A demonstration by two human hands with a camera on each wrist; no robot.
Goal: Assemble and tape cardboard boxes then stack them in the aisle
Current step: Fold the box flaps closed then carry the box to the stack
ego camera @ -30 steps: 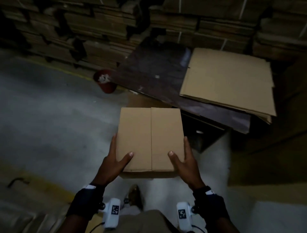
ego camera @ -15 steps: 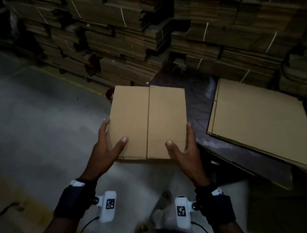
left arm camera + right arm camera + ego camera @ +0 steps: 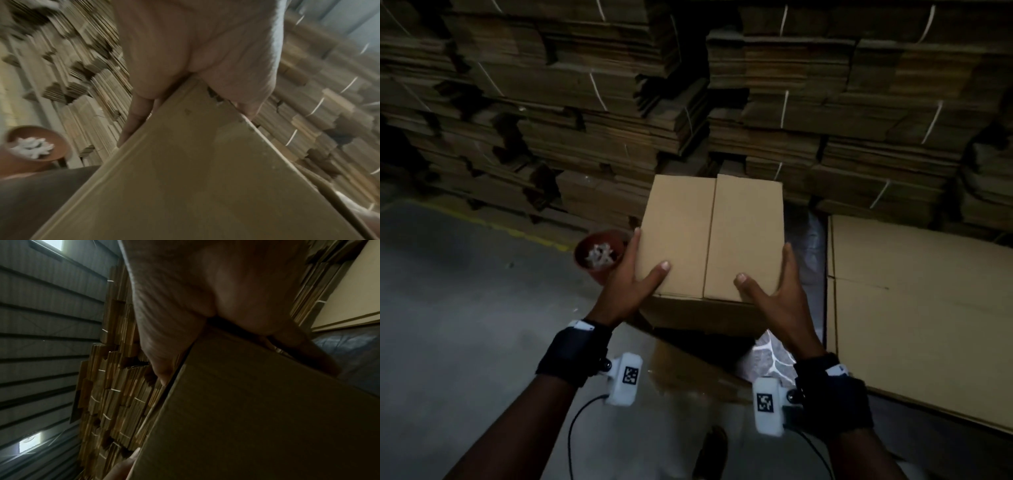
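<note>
Box (image 3: 710,236) carried nearer the bundled stacks (image 3: 774,102), both hands' fingers (image 3: 635,241) still clamped on its sides

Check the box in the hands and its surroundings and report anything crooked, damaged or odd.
One thing stands out: the cardboard box, held between the left hand and right hand, shows no tape along its top seam, and the flaps' far edges sit slightly uneven. No damage shows.

Lighting: dim, shadows pooling at frame corners; wrist views smearing with motion blur; skylight (image 3: 54,243) glaring upper left.
</note>
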